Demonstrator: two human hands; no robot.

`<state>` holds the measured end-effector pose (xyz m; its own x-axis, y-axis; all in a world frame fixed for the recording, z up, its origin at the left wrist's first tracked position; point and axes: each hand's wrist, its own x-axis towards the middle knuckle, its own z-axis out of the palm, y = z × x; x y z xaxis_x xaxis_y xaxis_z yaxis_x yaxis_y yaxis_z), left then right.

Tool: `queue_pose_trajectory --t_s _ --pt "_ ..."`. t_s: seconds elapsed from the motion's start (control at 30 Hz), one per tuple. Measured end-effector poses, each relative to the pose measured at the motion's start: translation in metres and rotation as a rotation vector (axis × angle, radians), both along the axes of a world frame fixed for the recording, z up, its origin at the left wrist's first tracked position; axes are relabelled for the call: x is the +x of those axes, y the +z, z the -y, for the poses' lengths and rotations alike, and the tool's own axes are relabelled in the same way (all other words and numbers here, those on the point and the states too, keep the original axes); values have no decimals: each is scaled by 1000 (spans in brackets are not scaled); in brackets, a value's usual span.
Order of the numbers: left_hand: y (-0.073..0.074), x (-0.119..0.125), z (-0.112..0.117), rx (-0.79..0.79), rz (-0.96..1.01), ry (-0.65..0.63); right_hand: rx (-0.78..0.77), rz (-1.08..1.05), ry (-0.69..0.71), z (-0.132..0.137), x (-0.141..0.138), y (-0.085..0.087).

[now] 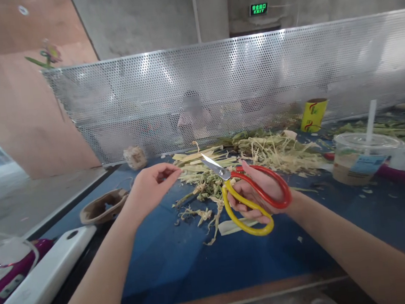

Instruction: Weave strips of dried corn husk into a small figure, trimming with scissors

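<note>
Where I look far left: a purple and white thing (13, 277) lies beside a long white slab (53, 271) with a dark hole near its end.
Brown tray (99, 209): I see it by the left edge of the blue table (166, 268).
Pale lump (135, 157): it sits farther back, in front of a shiny metal screen (119, 93) full of little holes.
Left hand (152, 187): it is up over the table, thumb and finger tips close together. I cannot tell if they pinch anything.
Blurry person (192, 115): I see the shape in the screen, but cannot tell if it is behind it or a reflection.
Dry leaves (209, 189): a messy green and straw-coloured heap covers the middle and back.
Scissors (227, 174): they are in the right hand, in front of the heap. The silver tips point up and left, and the handles stand apart.
Right hand (254, 195): its fingers curl round the yellow handle, and its thumb is by the red one.
Yellow tube (313, 116): it stands near the screen.
Clear cup (352, 167): it has a brown drink and a white straw (371, 118).
</note>
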<state>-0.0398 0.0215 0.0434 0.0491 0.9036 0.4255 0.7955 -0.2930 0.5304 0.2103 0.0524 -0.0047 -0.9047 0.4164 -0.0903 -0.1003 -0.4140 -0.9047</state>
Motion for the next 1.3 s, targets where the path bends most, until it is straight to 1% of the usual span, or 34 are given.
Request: queue_pose_trajectory --t_s 0.1,0.2,0.37,0.43,0.57,0.7,0.8,0.93,1.0,1.17,1.3 --pt "1 1 2 21 35 14 14 -43 154 0 2 -1" --pt "2 3 4 21 27 31 35 -72 253 1 2 -3" --pt "1 4 5 40 16 26 16 -39 279 2 0 -6" --pt "-1 5 4 44 14 2 11 -23 281 1 -1 -7" --pt "-1 9 6 47 -21 -71 23 0 260 0 -2 -9" --pt "2 14 10 35 -107 -86 55 11 239 1 -1 -7" --pt "2 14 10 62 -141 -100 134 14 208 4 -2 -6" --pt "0 9 6 83 -199 -129 285 40 90 9 -5 -8" --pt "0 5 4 102 -226 -133 332 62 47 10 -6 -10" --pt "0 0 3 146 -194 -132 358 77 20 11 -7 -11" --pt "0 -1 4 133 -204 -142 381 77 3 10 -5 -10"
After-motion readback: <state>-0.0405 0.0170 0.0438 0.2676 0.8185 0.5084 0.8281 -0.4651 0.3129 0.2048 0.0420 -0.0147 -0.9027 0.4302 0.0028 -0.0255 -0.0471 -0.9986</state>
